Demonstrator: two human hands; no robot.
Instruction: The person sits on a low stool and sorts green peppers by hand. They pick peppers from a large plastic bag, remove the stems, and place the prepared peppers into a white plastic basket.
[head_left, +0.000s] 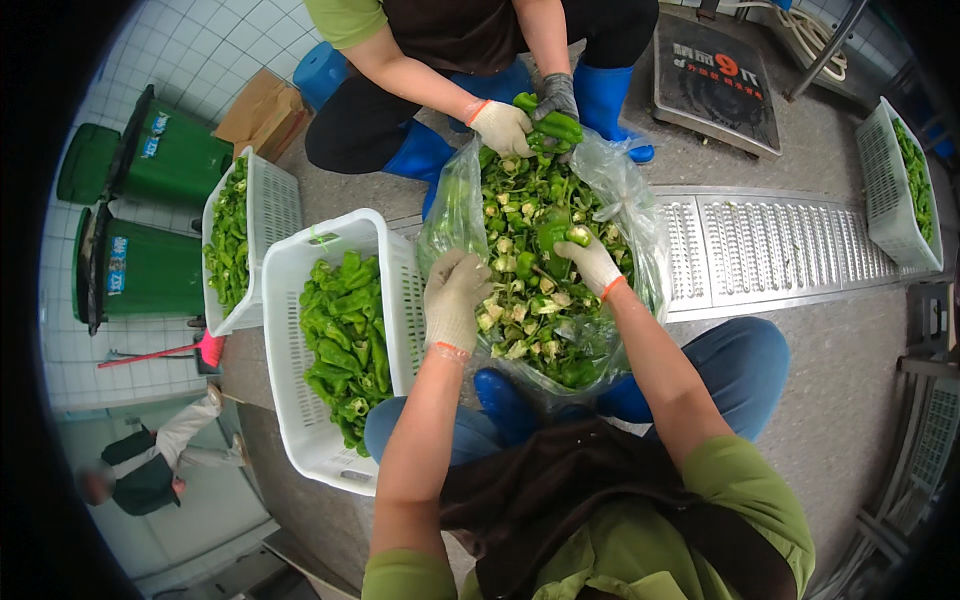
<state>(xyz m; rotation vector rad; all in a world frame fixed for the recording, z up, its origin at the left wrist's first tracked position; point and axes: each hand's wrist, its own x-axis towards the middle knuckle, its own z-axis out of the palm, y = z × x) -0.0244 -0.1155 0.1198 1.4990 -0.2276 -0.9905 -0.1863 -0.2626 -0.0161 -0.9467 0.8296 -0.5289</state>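
My right hand (592, 266), in a white knitted glove, grips a green pepper (579, 235) above a clear plastic bag (637, 206). The bag stands open before me, filled with green pepper tops and pale seed cores (517, 307). At the bag's left edge is my left hand (456, 304), gloved the same way with its fingers bent. Whether it holds anything is hidden by the back of the hand. Close by on its left, a white plastic basket (279, 360) contains many green peppers (341, 337).
Across the bag, a co-worker's gloved hands (504, 129) hold green peppers (559, 129). A second pepper basket (276, 202) and green bins (161, 266) stand left. Right are a metal drain grate (780, 244), platform scale (712, 90) and another basket (885, 180). A person (150, 465) is farther off.
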